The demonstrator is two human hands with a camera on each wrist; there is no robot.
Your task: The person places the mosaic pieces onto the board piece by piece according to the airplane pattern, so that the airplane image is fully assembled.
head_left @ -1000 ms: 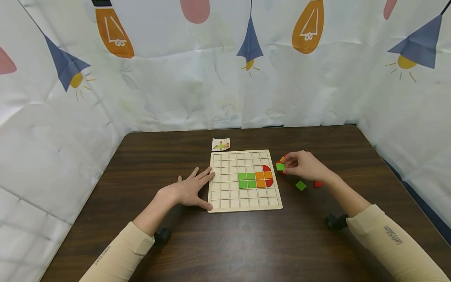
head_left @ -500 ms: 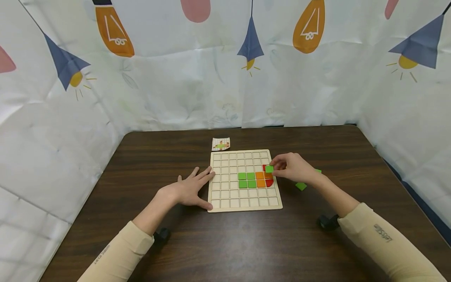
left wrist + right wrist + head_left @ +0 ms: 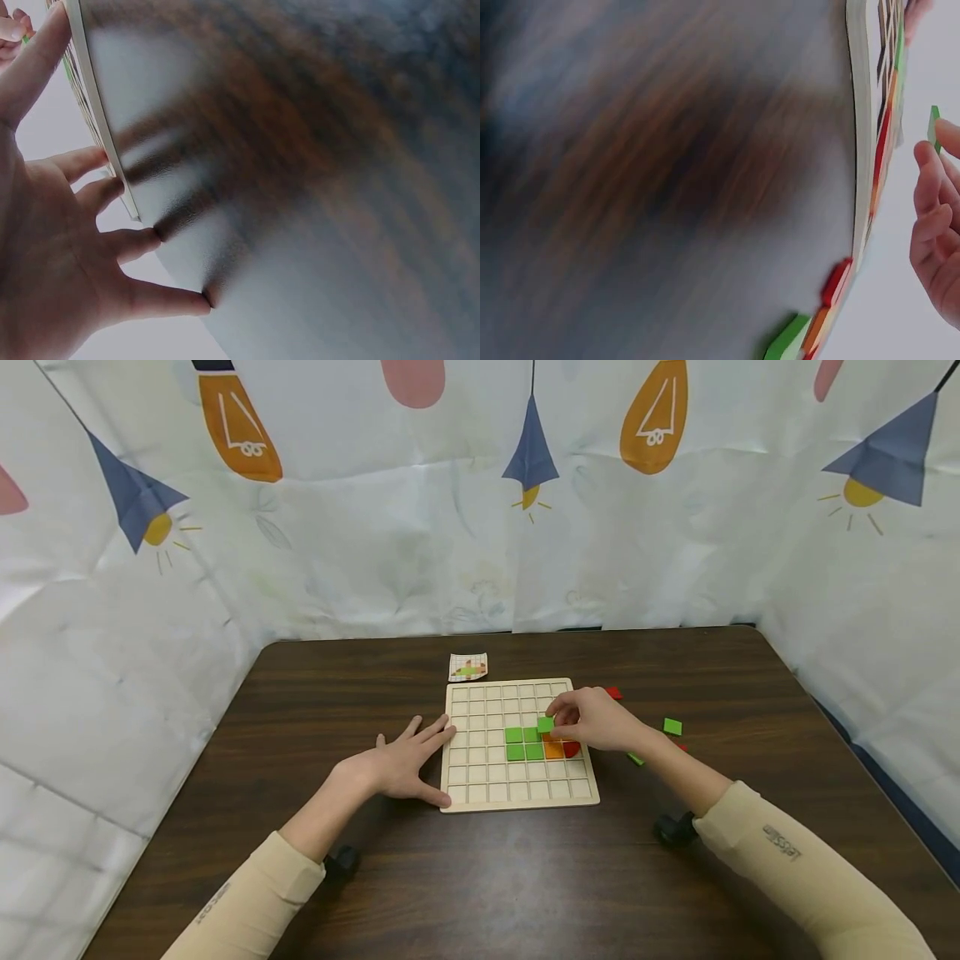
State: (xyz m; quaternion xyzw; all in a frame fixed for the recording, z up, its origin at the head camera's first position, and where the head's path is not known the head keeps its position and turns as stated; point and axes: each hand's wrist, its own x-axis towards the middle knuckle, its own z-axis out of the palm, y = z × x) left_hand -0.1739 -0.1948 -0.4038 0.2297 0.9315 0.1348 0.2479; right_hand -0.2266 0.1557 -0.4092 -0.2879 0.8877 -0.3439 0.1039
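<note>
My right hand [image 3: 596, 720] pinches a green square tile [image 3: 545, 725] between thumb and fingers, over the right half of a pale wooden grid board [image 3: 480, 785]. In the right wrist view the same green tile [image 3: 934, 127] stands out from the fingertips, above the board's edge. Several green tiles [image 3: 514, 752] sit in the grid's middle cells, beside orange tiles [image 3: 553, 750] and a red rounded tile [image 3: 572, 749]; the hand hides part of this group. With fingers spread, my left hand [image 3: 408, 767] rests at the board's left edge, thumb [image 3: 37, 64] on the rim.
Loose pieces lie on the dark wooden table [image 3: 510, 877] right of the board: a green tile [image 3: 672, 727], another green tile [image 3: 636, 759] and a red piece [image 3: 613, 692]. A small printed pattern card [image 3: 468, 667] lies behind the board. A patterned cloth [image 3: 420, 560] hangs behind the table.
My right hand has carried the green tile leftward from the loose pieces to over the board's orange and green tiles. The left hand has stayed in place.
</note>
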